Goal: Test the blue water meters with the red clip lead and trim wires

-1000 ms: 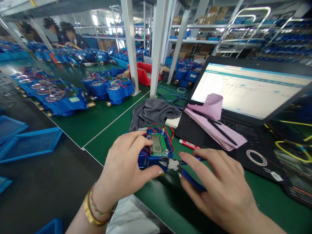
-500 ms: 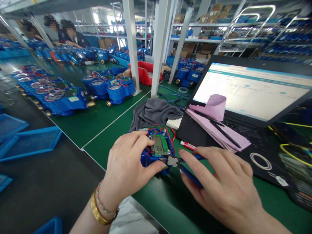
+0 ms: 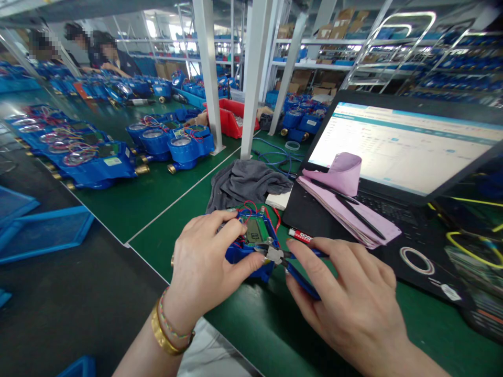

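Pliers [image 3: 275, 255] Meet the Near Edge of a Blue Meter [image 3: 266, 273]

The blue meter sits on the green tabletop [image 3: 165, 222], in front of the grey cloth [image 3: 247, 180] and left of the laptop [image 3: 396, 152]; the left hand [image 3: 206, 267] is partly closed over its left side, fingers on top, thumb along the near edge; the right hand [image 3: 349, 290] is curled around the pliers, whose handles stand spread; their jaws reach the near edge below the display [image 3: 255, 229], though whether they grip anything I cannot tell; a red marker [image 3: 301, 235] lies just beyond the right hand's fingers.
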`<state>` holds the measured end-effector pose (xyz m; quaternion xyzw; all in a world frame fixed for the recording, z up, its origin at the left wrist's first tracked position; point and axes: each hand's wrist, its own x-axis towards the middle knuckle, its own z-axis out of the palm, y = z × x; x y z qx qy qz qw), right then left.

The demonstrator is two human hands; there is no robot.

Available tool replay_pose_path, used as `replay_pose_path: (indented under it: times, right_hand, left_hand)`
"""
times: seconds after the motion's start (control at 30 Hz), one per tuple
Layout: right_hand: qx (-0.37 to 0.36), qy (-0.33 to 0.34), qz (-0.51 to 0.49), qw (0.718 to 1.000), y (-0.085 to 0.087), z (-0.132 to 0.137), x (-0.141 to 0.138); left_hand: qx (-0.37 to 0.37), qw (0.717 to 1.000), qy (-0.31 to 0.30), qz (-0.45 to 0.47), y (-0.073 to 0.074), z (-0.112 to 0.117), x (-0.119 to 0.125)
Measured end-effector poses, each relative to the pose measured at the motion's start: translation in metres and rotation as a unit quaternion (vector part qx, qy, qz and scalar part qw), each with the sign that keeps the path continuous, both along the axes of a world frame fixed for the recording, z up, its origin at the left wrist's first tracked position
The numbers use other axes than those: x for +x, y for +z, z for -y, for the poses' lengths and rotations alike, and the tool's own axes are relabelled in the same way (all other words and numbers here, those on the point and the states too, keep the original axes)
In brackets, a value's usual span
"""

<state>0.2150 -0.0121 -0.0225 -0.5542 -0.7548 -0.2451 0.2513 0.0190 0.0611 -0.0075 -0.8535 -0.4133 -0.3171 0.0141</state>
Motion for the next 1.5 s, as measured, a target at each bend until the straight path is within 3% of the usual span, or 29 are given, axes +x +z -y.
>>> replay_pose_path:
  times: [0.17, 0.43, 0.9, 1.2, 1.5]
  right_hand:
    - [0.002, 0.018, -0.029, 0.999, 0.005, -0.004, 0.005]
    - [-0.102, 0.102, -0.037, 0.989, 0.020, -0.010, 0.010]
    - [-0.266, 0.164, -0.071, 0.947, 0.051, -0.029, 0.017]
    - [-0.303, 0.165, -0.049, 0.937, 0.065, -0.036, 0.013]
    - [-0.275, 0.139, -0.002, 0.951, 0.063, -0.030, 0.010]
  left_hand:
    - [0.013, 1.000, -0.002, 0.007, -0.002, 0.001, -0.001]
    - [0.002, 1.000, -0.004, 0.007, -0.002, 0.005, -0.004]
    - [0.015, 0.999, -0.014, 0.028, -0.004, 0.006, -0.005]
    - [0.021, 0.999, -0.016, 0.026, -0.006, 0.009, -0.006]
    - [0.036, 0.999, -0.023, 0.030, -0.005, 0.011, -0.008]
